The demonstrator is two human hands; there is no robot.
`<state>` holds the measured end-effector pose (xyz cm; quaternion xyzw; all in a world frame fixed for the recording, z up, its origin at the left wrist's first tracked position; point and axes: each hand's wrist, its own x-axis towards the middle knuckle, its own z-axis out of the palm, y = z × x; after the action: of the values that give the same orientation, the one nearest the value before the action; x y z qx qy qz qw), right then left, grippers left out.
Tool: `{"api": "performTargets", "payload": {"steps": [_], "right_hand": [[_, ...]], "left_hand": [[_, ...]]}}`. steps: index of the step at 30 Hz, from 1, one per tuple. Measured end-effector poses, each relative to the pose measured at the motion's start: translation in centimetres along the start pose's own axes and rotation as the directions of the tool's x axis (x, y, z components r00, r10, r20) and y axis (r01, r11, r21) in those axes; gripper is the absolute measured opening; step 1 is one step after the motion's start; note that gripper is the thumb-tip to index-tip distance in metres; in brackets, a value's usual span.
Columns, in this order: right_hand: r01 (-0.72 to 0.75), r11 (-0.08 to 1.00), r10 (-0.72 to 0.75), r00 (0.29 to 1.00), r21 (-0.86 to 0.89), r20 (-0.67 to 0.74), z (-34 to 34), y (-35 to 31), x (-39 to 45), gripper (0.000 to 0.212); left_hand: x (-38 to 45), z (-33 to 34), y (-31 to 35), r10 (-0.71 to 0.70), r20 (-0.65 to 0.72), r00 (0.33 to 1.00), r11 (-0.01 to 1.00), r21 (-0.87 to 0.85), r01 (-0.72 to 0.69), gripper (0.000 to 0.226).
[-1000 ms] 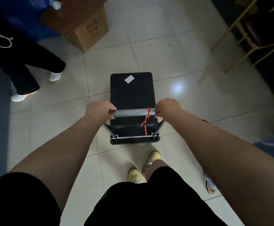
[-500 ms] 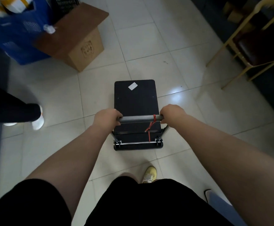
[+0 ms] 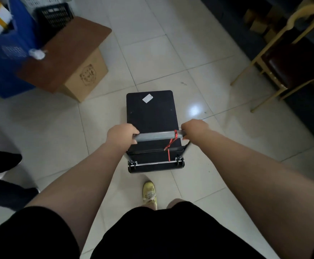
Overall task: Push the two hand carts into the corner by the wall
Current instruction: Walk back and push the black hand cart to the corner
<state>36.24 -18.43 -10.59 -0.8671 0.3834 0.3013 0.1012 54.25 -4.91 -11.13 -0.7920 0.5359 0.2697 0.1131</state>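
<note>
Now nearer cardboard box (image 3: pixel 81 75) | both hands' fingers clamp cart handle (image 3: pixel 156 136)

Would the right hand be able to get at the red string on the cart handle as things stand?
Probably yes: the right hand grips the handle right beside the red string, with nothing between them.

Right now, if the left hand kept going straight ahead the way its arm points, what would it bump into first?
Beyond the handle bar that the left hand grips, probably only bare floor tile; the cardboard box looks off to the left, though depth is unclear.
</note>
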Motion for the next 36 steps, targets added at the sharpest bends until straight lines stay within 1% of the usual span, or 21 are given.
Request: {"api": "performTargets", "payload": {"steps": [3,7,11,13,16,19,21,24,31,36], "right_hand": [[-0.015,1.000,0.015,1.000,0.007,0.008,-2.2,0.0,3.2,0.025],[-0.022,0.999,0.023,1.000,0.037,-0.007,-5.0,0.7,7.1,0.024],[-0.026,0.999,0.027,0.999,0.044,-0.026,-8.5,1.9,11.8,0.023],[-0.018,0.999,0.019,1.000,0.033,-0.024,-10.4,2.7,14.5,0.023],[-0.010,1.000,0.011,1.000,0.024,-0.026,-13.3,3.8,19.0,0.022],[0.008,1.000,-0.007,0.999,0.022,-0.040,-15.8,4.5,23.8,0.022],[0.018,1.000,-0.017,0.999,0.010,-0.044,-17.6,4.8,26.9,0.022],[0.011,1.000,-0.010,1.000,0.013,-0.026,-20.3,5.5,31.4,0.020],[-0.022,1.000,0.022,1.000,-0.001,-0.014,-28.3,7.7,41.6,0.022],[-0.063,0.998,0.063,0.998,0.006,0.007,-34.4,8.0,49.0,0.024]], "left_hand": [[3.2,-2.1,-1.1,-0.001,0.010,1.000,0.999,-0.036,0.002,0.037],[7.6,-5.0,-2.4,-0.011,0.002,1.000,1.000,-0.025,0.011,0.034],[12.2,-8.8,-3.2,-0.016,-0.001,1.000,0.999,-0.028,0.016,0.041],[14.7,-10.6,-3.6,-0.023,-0.022,0.999,0.999,-0.026,0.023,0.040],[18.9,-13.1,-4.0,-0.072,-0.044,0.996,0.997,0.004,0.072,0.036],[23.4,-16.1,-4.4,-0.134,-0.028,0.991,0.990,0.038,0.135,0.032],[26.4,-18.1,-4.9,-0.150,-0.006,0.989,0.986,0.071,0.150,0.030],[30.7,-20.8,-6.3,-0.123,0.024,0.992,0.987,0.106,0.120,0.032],[41.2,-27.7,-9.1,-0.064,-0.051,0.997,0.993,0.098,0.069,0.035],[49.3,-33.9,-11.9,-0.037,0.003,0.999,0.998,0.050,0.037,0.039]]}}
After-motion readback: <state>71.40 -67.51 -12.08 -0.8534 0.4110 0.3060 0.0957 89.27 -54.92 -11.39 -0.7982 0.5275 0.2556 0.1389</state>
